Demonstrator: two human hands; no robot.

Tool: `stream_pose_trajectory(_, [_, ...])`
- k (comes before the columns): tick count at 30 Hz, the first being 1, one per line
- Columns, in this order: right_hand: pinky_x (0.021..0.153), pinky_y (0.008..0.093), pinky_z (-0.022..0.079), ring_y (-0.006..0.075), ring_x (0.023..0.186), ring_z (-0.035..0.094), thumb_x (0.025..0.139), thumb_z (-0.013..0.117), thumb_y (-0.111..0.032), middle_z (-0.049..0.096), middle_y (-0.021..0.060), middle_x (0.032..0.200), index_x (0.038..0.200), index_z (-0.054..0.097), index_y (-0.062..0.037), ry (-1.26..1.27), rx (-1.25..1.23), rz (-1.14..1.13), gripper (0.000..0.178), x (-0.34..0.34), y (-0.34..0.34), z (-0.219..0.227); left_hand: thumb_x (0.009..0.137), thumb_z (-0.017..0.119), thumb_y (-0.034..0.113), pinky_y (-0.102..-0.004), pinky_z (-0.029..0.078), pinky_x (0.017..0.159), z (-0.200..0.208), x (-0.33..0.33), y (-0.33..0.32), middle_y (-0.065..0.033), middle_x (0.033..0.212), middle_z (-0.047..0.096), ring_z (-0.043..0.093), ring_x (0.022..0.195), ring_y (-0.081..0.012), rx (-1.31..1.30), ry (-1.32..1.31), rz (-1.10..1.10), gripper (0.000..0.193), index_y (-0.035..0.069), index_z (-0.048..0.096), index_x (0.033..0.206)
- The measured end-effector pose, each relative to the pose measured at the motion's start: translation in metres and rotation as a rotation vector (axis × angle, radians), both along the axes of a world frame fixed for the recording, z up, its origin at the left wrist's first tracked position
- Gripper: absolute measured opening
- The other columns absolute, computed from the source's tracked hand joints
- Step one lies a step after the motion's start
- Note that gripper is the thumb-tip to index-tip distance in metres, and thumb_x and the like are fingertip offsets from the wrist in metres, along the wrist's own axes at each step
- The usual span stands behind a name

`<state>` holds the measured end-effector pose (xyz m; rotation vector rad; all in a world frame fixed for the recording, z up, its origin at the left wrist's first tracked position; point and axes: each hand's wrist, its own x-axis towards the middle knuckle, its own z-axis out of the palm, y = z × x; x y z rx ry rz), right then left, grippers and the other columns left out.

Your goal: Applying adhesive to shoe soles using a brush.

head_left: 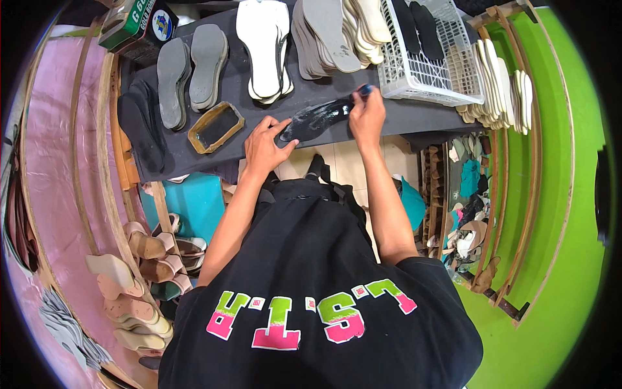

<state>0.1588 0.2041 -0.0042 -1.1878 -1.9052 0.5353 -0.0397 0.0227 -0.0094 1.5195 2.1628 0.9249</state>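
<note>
A black insole lies near the front edge of the dark table, its upper face wet and shiny with whitish streaks. My left hand holds its left end, thumb on the near side and index finger on the far side. At the other end, my right hand is closed around a small tool with a dark blue end; its working tip is hidden, so I cannot tell its exact kind. A shallow tan-rimmed tray with a dark inside sits left of my left hand.
Grey soles, white soles and a stack of grey-beige soles line the table's back. A white plastic basket stands at right, a green can at far left. Shoe lasts fill a rack at lower left.
</note>
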Motion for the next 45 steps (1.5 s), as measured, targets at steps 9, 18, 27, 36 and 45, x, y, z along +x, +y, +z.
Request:
stream_pose_trajectory(9, [0.078, 0.0446, 0.056, 0.0393, 0.087, 0.07, 0.089, 0.071, 0.004, 0.07, 0.0166, 0.094, 0.105, 0.068, -0.0019, 0.048, -0.073, 0.331, 0.017, -0.017, -0.08, 0.008, 0.076, 0.093, 0.033, -0.0406, 0.054, 0.078, 0.006, -0.004, 0.002, -0.0044, 0.106, 0.066, 0.068, 0.089, -0.0284, -0.06, -0.016, -0.021, 0.058, 0.017, 0.079, 0.13])
stream_pose_trajectory(18, [0.075, 0.0393, 0.056, 0.0339, 0.082, 0.072, 0.095, 0.069, 0.004, 0.071, 0.017, 0.095, 0.106, 0.068, 0.0003, 0.12, -0.022, -0.059, 0.012, 0.043, -0.01, 0.003, 0.078, 0.093, 0.037, -0.0405, 0.054, 0.079, -0.008, -0.006, -0.001, -0.0037, 0.103, 0.067, 0.068, 0.089, -0.0274, -0.017, -0.007, -0.032, 0.056, 0.019, 0.08, 0.13])
stream_pose_trajectory(27, [0.073, 0.035, 0.056, 0.0222, 0.077, 0.072, 0.096, 0.069, 0.004, 0.073, 0.0141, 0.088, 0.105, 0.069, 0.0009, 0.161, -0.211, 0.007, 0.01, 0.052, 0.009, 0.013, 0.079, 0.092, 0.035, -0.0395, 0.055, 0.079, -0.014, -0.007, -0.003, -0.004, 0.095, 0.067, 0.069, 0.088, -0.0258, 0.055, 0.027, -0.045, 0.053, 0.018, 0.081, 0.128])
stream_pose_trajectory(36, [0.076, 0.0324, 0.056, 0.017, 0.084, 0.072, 0.098, 0.07, 0.002, 0.076, 0.0103, 0.09, 0.107, 0.069, -0.0001, 0.11, -0.266, 0.136, 0.01, 0.042, -0.017, 0.008, 0.079, 0.091, 0.035, -0.0384, 0.055, 0.079, -0.013, -0.006, -0.002, -0.0037, 0.093, 0.067, 0.068, 0.086, -0.0246, 0.07, 0.029, -0.042, 0.052, 0.018, 0.081, 0.127])
stream_pose_trajectory(45, [0.073, 0.0361, 0.053, 0.0282, 0.076, 0.067, 0.094, 0.068, 0.003, 0.07, 0.0151, 0.088, 0.102, 0.068, 0.0005, 0.096, -0.137, -0.01, 0.008, 0.037, 0.01, 0.017, 0.078, 0.092, 0.032, -0.0373, 0.054, 0.077, -0.011, -0.007, -0.002, -0.0033, 0.091, 0.066, 0.068, 0.084, -0.0234, 0.051, 0.005, -0.035, 0.052, 0.017, 0.081, 0.127])
